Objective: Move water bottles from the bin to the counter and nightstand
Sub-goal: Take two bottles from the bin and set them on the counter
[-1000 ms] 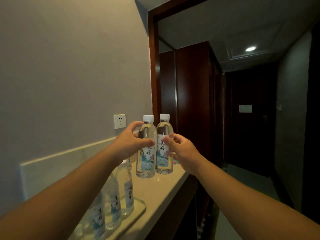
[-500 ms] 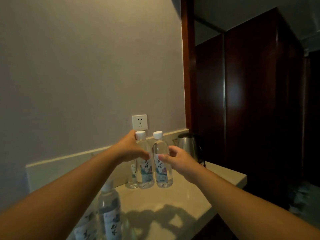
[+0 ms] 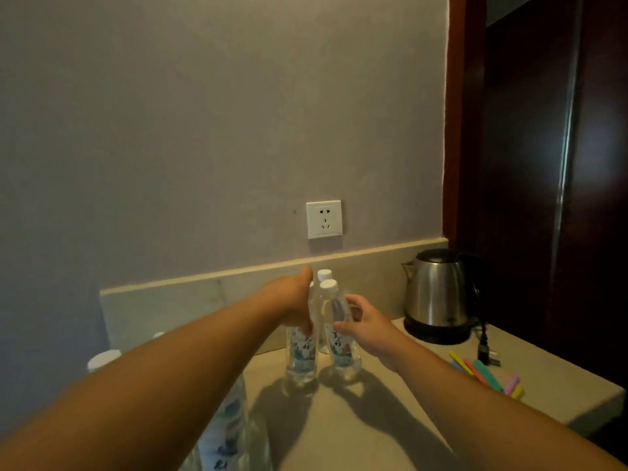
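Two water bottles are held upright on the counter (image 3: 356,423): the left bottle (image 3: 300,360) is gripped by the left hand (image 3: 294,300), the right bottle (image 3: 341,351) by the right hand (image 3: 368,329), seemingly touching down. A third bottle (image 3: 324,277) is seen behind.

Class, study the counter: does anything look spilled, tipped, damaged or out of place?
Nothing looks spilled or damaged. The two water bottles stand upright on the counter, one held in each hand. The only loose bits are coloured sticks scattered askew beside the kettle, whose plug lies unplugged.
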Available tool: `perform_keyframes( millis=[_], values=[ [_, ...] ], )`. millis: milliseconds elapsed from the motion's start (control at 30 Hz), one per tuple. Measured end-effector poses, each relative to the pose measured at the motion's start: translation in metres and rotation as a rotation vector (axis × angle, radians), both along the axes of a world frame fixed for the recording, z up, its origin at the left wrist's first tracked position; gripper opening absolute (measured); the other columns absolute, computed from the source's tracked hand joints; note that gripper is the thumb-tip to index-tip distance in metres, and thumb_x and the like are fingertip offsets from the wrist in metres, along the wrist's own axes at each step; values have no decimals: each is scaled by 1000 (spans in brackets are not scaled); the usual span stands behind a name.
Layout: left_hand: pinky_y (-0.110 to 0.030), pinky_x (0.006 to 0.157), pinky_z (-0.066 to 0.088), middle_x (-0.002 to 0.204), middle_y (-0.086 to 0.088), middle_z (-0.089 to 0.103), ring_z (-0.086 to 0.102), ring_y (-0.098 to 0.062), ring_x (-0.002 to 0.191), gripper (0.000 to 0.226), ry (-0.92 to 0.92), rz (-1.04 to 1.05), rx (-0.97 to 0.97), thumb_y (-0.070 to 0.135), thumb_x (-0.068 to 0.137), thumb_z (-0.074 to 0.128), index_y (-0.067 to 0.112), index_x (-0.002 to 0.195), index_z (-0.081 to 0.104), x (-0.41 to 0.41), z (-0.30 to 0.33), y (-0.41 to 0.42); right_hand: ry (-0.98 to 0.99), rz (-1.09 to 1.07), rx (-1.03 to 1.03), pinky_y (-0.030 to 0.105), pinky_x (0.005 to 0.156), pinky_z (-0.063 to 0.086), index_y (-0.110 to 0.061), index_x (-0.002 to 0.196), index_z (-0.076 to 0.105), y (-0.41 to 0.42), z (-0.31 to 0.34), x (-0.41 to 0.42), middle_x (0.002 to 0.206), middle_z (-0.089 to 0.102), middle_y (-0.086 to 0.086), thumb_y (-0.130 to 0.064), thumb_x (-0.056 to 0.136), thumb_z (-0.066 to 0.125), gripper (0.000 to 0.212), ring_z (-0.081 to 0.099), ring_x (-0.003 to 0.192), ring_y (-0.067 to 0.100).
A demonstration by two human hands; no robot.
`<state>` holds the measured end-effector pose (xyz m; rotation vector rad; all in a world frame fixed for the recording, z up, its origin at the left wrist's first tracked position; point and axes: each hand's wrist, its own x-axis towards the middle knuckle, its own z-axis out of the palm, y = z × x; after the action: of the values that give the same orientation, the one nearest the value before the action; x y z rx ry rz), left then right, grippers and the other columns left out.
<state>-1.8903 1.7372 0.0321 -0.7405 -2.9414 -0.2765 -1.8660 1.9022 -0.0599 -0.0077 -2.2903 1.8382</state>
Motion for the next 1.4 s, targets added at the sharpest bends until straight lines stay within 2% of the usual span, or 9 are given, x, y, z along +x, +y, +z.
perform_keyframes(
  millis=[100, 200, 300, 533, 667, 800, 967, 1133, 1400],
  values=[
    [-42, 99, 52, 131, -9, 57, 56, -30, 119, 84, -4, 21, -57, 17, 70, 88, 17, 137, 39, -6, -3, 8, 2, 25, 21, 25, 73, 54, -44, 107, 55, 9, -7, -14, 115, 62, -16, -12, 91, 72, 40, 61, 100, 5],
    [-41, 100, 51, 130, -10, 57, 56, -31, 119, 83, -5, 60, -102, 17, 70, 89, 15, 137, 41, -11, -3, 20, -18, 62, -11, 52, 98, 54, -42, 110, 57, 18, -13, -29, 122, 63, -6, -10, 91, 71, 40, 62, 113, 21],
    [-41, 100, 50, 128, -9, 57, 56, -30, 119, 83, -10, 93, -154, 17, 70, 88, 16, 138, 41, -16, -5, 31, -31, 99, -40, 57, 103, 50, -41, 112, 57, 22, -16, -38, 124, 64, -4, -9, 92, 69, 39, 61, 116, 23],
    [-45, 102, 50, 134, -11, 56, 54, -33, 123, 86, -46, 215, -49, 14, 70, 88, 16, 140, 37, -29, -15, 31, -16, 195, -29, 26, 76, 47, -36, 128, 54, 33, -20, -46, 113, 60, -21, -11, 96, 65, 42, 56, 101, 3],
    [-45, 100, 51, 133, -12, 54, 54, -33, 121, 86, -46, 229, 17, 12, 72, 86, 17, 142, 36, -31, -18, 32, 0, 181, 12, 38, 96, 51, -30, 142, 50, 36, -18, -44, 122, 58, -15, -12, 96, 65, 52, 56, 111, 12],
    [-43, 99, 52, 136, -13, 56, 55, -34, 122, 89, -38, 227, 70, 12, 71, 87, 16, 142, 34, -31, -21, 28, 15, 200, 55, 25, 80, 47, -31, 144, 48, 37, -18, -40, 119, 57, -19, -14, 97, 64, 53, 55, 106, 5],
    [-43, 98, 53, 138, -14, 53, 54, -34, 123, 95, -57, 214, 88, 14, 69, 89, 16, 143, 29, -29, -24, 25, 2, 168, 51, 43, 98, 51, -32, 146, 46, 33, -19, -40, 130, 56, -14, -15, 96, 65, 56, 52, 119, 14],
    [-50, 109, 45, 151, -12, 33, 42, -37, 134, 112, -52, 223, 75, 30, 62, 93, 18, 150, 25, -23, -14, 22, 83, 65, 18, 25, 80, 44, -22, 151, 36, 29, -5, -35, 130, 51, -6, -17, 95, 65, 63, 48, 116, 14],
    [-38, 97, 47, 149, -11, 41, 49, -28, 128, 105, 32, 162, 430, 71, 63, 73, 18, 146, 36, 3, 19, 0, 371, -109, -98, 21, 66, 42, -25, 122, 51, -17, 65, -10, 105, 56, -8, -19, 98, 53, 25, 54, 91, 5]
  ],
)
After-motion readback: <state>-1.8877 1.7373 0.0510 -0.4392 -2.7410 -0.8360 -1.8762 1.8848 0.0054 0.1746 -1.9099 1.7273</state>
